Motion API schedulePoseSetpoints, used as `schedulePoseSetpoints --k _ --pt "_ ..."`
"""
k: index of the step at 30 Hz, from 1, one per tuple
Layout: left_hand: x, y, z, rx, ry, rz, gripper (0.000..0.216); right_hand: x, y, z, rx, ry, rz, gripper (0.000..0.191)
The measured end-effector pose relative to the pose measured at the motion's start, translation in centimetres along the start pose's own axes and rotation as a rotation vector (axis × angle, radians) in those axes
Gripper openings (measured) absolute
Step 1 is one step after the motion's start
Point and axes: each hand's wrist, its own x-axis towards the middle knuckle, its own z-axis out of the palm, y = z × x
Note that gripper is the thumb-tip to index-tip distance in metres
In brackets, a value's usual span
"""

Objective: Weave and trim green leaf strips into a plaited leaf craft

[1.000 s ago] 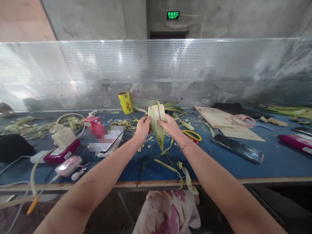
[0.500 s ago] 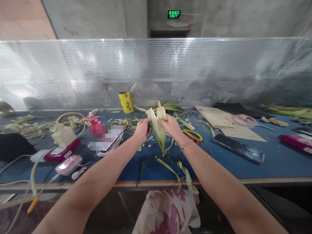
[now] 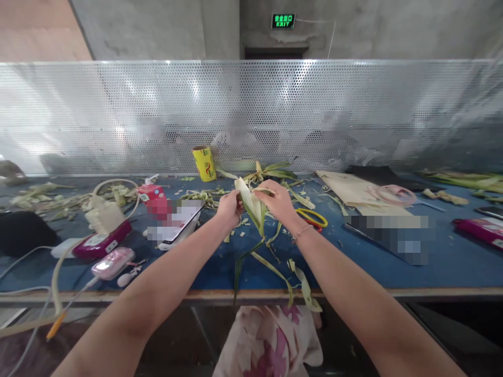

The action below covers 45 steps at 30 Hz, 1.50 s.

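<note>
Between my two hands, above the middle of the blue table, is a pale corn husk [image 3: 251, 205] with green edges, its narrow tip pointing down toward me. My left hand [image 3: 230, 208] pinches the husk's left edge near the top. My right hand [image 3: 275, 200] has its fingers closed on the right side of the husk, and the back of the hand hides part of it. Loose husk strips [image 3: 301, 285] lie below, some hanging over the table edge. Just right of my right wrist lie yellow-handled scissors [image 3: 311, 217], partly covered.
A yellow roll [image 3: 204, 164] stands before the perforated metal screen [image 3: 251, 94]. On the left are a red box [image 3: 154, 199], a phone on a stand [image 3: 183, 222] and a pink device [image 3: 113, 263] with cables. Brown paper [image 3: 346, 191] and a dark phone [image 3: 387, 238] lie right.
My right hand has turned over the husk, covering its right flap, which stood spread open before. The left hand keeps its pinch. The view has shifted slightly.
</note>
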Motion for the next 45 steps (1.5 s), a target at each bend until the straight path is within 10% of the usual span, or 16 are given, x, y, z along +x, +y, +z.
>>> schedulePoseSetpoints --k 14,29,45 --pt "-0.9 -0.8 -0.4 0.547 -0.311 0.466 0.013 0.2 1.5 0.3 0.126 -0.018 0.407 0.037" --pt "-1.1 -0.9 -0.2 0.485 -0.311 0.406 0.028 0.2 1.1 0.6 0.187 0.01 0.391 0.034" --pt "-1.2 -0.6 0.6 0.024 -0.194 0.039 0.021 0.1 1.4 1.4 0.469 0.073 0.409 0.03"
